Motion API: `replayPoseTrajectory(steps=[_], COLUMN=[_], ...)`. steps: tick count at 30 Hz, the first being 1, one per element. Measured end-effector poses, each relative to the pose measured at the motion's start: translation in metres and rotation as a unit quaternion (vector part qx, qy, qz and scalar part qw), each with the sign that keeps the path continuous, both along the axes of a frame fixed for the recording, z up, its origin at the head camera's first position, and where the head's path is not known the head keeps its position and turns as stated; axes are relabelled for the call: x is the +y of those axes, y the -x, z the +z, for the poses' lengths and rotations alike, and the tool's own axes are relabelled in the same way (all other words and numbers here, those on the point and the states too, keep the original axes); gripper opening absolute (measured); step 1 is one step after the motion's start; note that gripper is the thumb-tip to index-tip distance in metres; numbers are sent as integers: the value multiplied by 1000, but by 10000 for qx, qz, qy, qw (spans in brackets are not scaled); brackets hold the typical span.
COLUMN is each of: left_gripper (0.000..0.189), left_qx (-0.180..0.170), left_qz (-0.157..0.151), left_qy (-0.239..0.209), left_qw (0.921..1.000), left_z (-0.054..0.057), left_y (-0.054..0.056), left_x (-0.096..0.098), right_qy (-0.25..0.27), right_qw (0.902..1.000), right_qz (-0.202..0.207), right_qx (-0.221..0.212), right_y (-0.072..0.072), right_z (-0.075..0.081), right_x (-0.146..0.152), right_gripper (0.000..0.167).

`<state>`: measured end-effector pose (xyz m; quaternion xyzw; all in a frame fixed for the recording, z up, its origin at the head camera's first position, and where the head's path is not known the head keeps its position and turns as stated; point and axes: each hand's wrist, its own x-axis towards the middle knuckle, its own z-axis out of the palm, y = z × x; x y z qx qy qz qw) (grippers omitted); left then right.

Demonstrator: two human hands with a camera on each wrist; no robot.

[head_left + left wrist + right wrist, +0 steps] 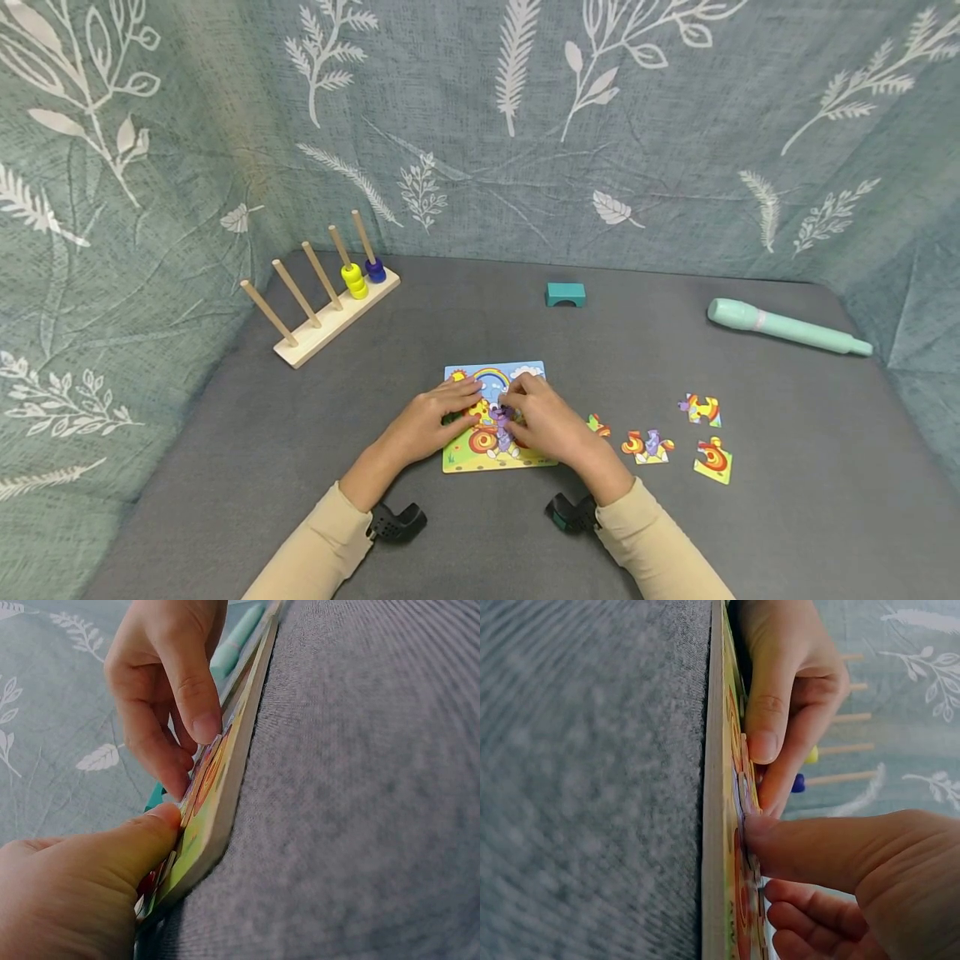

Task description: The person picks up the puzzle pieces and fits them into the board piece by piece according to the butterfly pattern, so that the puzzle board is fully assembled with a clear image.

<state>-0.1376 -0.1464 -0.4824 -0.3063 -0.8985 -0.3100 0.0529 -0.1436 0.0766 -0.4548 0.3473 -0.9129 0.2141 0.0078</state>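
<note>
A colourful cartoon puzzle board lies flat on the table in front of me. My left hand rests on its left part, fingers fairly straight, thumb low on the picture. Over the middle, my right hand has thumb and curled fingers at a puzzle piece with a purple figure. In the right wrist view, that thumb presses at the edge of thin pieces lying on the board. The left wrist view shows the right thumb and fingertips right at the board's surface; the palm hides part of the picture.
Loose puzzle pieces lie right of the board, with others farther right. A wooden peg stand with yellow and blue beads stands back left. Behind the board is a teal arch block; a mint-green tube-like object lies back right.
</note>
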Motion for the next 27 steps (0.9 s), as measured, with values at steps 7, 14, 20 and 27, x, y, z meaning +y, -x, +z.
replayPoseTrajectory(steps=[7,14,20,27], left_gripper=[36,39,46,46], left_qx=[471,643,390,300], left_qz=[-121,-286,-183,-127], left_qy=[-129,51,483,524], left_qw=[9987,9975,9979,9981], left_z=[0,4,4,5], left_y=[0,1,1,2], left_x=[0,12,23,24], right_qy=[98,286,422,597], right_qw=[9999,9994,9979,9943], right_qz=[62,101,110,-14], right_qx=[-71,-181,-481,-880], right_y=[0,1,4,8], right_z=[0,-2,-2,4], right_x=[0,2,4,17], right_gripper=[27,25,33,46])
